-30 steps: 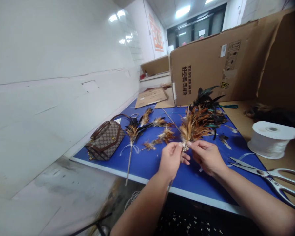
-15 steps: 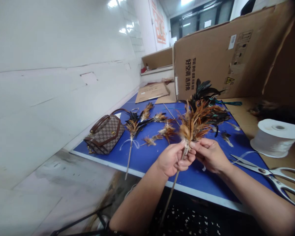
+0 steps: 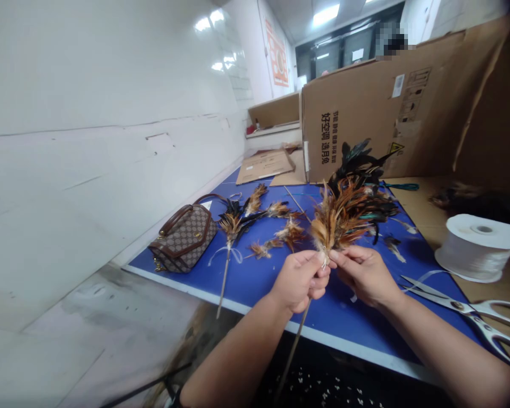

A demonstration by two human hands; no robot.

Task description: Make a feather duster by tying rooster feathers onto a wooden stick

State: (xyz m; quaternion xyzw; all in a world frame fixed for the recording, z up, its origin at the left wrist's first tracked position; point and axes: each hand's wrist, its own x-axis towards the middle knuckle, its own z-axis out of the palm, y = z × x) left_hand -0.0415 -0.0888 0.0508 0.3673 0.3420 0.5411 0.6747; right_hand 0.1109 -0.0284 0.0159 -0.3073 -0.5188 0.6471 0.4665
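Observation:
My left hand (image 3: 300,280) is closed around a thin wooden stick (image 3: 292,347) that carries a bunch of brown and black feathers (image 3: 344,211) at its top. The stick slants down past the table's front edge. My right hand (image 3: 364,273) pinches the base of the feather bunch right beside my left thumb, fingers pressed together. A white string trails from under my right hand (image 3: 352,296). Both hands hover over the blue table top (image 3: 259,280).
A patterned brown handbag (image 3: 183,238) sits at the table's left. Another feathered stick (image 3: 227,249) and loose feather tufts (image 3: 276,235) lie mid-table. A spool of white string (image 3: 478,246) and large scissors (image 3: 471,317) are at the right. Cardboard boxes (image 3: 378,119) stand behind.
My left hand closed round the stick and the feather bunch lifted slightly. My right hand keeps pinching the bunch's base. The view shifted a little.

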